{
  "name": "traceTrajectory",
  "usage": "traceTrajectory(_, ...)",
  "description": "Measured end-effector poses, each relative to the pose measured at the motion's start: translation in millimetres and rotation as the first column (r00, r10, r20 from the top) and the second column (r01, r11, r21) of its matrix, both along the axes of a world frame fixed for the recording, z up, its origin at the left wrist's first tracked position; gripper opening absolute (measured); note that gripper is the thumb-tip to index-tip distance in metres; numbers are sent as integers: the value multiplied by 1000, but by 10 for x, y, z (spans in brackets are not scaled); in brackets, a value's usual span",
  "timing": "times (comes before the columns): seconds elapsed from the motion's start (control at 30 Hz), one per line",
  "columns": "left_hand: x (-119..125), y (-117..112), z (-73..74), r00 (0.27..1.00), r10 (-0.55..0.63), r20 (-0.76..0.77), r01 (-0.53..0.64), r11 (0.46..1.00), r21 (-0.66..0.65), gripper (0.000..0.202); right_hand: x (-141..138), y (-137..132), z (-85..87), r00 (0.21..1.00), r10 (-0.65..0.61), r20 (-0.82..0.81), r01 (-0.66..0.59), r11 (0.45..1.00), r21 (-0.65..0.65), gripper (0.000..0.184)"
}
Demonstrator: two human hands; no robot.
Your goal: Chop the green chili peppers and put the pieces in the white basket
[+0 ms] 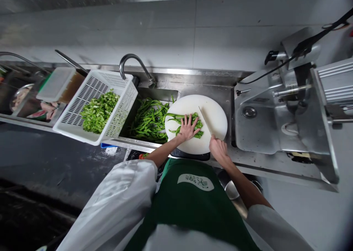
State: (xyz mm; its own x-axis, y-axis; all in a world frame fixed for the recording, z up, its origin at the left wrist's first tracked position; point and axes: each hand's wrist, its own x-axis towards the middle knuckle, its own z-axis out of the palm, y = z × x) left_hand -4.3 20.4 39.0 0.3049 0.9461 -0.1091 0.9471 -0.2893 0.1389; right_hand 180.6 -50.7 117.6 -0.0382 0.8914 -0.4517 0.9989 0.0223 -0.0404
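A round white cutting board lies on the steel counter in front of me. A bunch of long green peppers lies across it. My left hand presses flat on the peppers with fingers spread. My right hand is closed on the handle of a knife, whose blade rests just right of the peppers.
A sink left of the board holds more whole green peppers under a curved tap. A white slotted basket of chopped greens sits tilted further left, beside a lidded tub. A steel slicing machine stands on the right.
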Motion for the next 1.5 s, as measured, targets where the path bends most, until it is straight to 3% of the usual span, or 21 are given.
traceTrajectory(0.1, -9, 67, 53, 999, -42, 12, 42, 998, -54, 71, -106, -5, 4, 999, 22, -24, -23, 1000, -15, 38)
traceTrajectory(0.23, -22, 41, 144, 990, 114, 84, -114, 993, -13, 60, -99, -37, 22, 996, -14, -84, 11, 999, -34, 35)
traceTrajectory(0.3, -68, -82, 166, 982, 140, 129, -144, 989, 21, 53, 13, -47, 12, 992, -72, -106, 69, 997, -31, 34)
traceTrajectory(0.43, -203, -458, 125, 990, 22, 139, -20, 1000, -15, 41, 269, -68, -72, 976, -164, -146, 163, 986, -21, 35)
traceTrajectory(0.53, -256, -609, 71, 987, 19, 163, -18, 1000, -2, 38, 348, -76, -141, 967, -196, -162, 194, 981, -25, 35)
traceTrajectory(0.7, -261, -423, 63, 972, 131, 194, -134, 991, 2, 36, 329, -73, -178, 965, -198, -171, 198, 980, -18, 35)
traceTrajectory(0.87, -291, -104, 192, 986, 64, 157, -55, 997, -60, 35, 336, -63, -165, 966, -203, -158, 202, 979, -19, 34)
traceTrajectory(0.97, -261, 134, 295, 979, 87, 185, -91, 996, 16, 46, 291, -73, -124, 970, -195, -144, 193, 981, -32, 35)
traceTrajectory(1.07, -95, 288, 285, 980, 142, 137, -147, 989, 27, 61, 145, -120, -65, 973, -188, -131, 183, 982, -52, 34)
traceTrajectory(1.17, 161, 216, 121, 985, 161, 56, -159, 987, -37, 73, -26, -191, -22, 973, -174, -150, 165, 984, -74, 34)
traceTrajectory(1.3, 362, -43, -97, 984, 174, 27, -175, 983, 52, 79, -46, -243, -2, 959, -190, -210, 176, 981, -83, 37)
traceTrajectory(1.5, 273, -166, -54, 998, 58, -1, -58, 998, 13, 68, 374, -210, -25, 932, -286, -222, 271, 958, -99, 41)
